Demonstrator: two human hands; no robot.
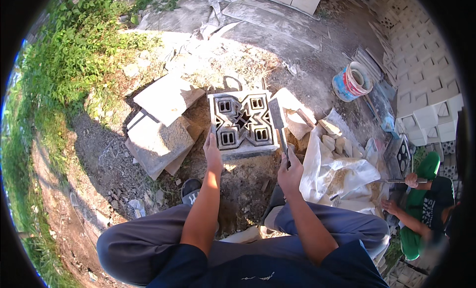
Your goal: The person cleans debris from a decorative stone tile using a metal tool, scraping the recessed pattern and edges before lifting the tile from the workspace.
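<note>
In front of me is a grey, square patterned block mold [243, 148], with paired slots near its corners and a star-shaped opening in the middle. My left hand [213, 153] is at its near left corner, fingers along the side edge; some of its grip is hidden. My right hand [290, 171] is closed around the handle of a flat-bladed trowel [276, 114]. The blade points away from me, beside the mold's right edge. Behind the mold, a dark curved loop [232, 81] sticks up.
Stacked slabs [158, 139] lie left of the mold, and another slab [292, 109] lies right. A white plastic sheet [342, 171] holds rubble and sand. Farther right are stacked buckets [353, 81] and a wall of pale blocks [421, 65]. A co-worker [429, 208] sits at lower right.
</note>
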